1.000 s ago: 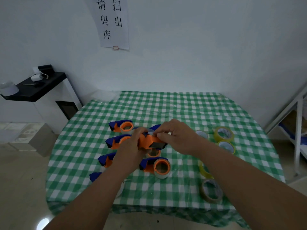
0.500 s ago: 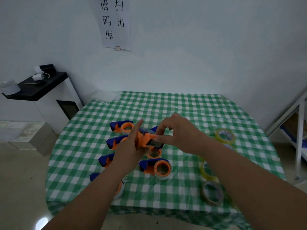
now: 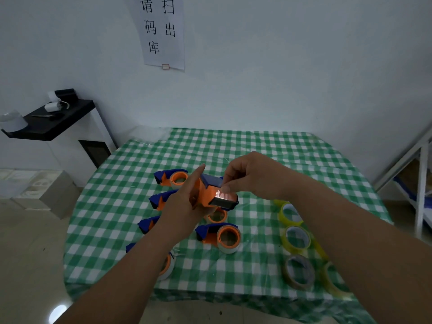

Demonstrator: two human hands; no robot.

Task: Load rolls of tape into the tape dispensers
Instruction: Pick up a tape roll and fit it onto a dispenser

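Observation:
An orange and blue tape dispenser (image 3: 214,194) is held above the green checked table (image 3: 257,160). My left hand (image 3: 187,206) holds it from the left, index finger straight up along its side. My right hand (image 3: 252,177) pinches the shiny end of the tape (image 3: 222,194) at the dispenser's front plate. Several more orange and blue dispensers lie below, one at the back (image 3: 171,177) and one in front with a roll in it (image 3: 222,237). Loose yellowish tape rolls (image 3: 295,237) lie on the right, partly hidden by my right forearm.
A brownish roll (image 3: 298,272) lies near the table's front right edge. A black shelf (image 3: 53,122) with small items stands at the left wall. A white metal frame (image 3: 420,174) stands at the right. A paper sign (image 3: 161,31) hangs on the wall.
Both hands have lifted the dispenser slightly and tilted its front plate toward me. My right hand's fingers have moved onto the tape end at the front plate.

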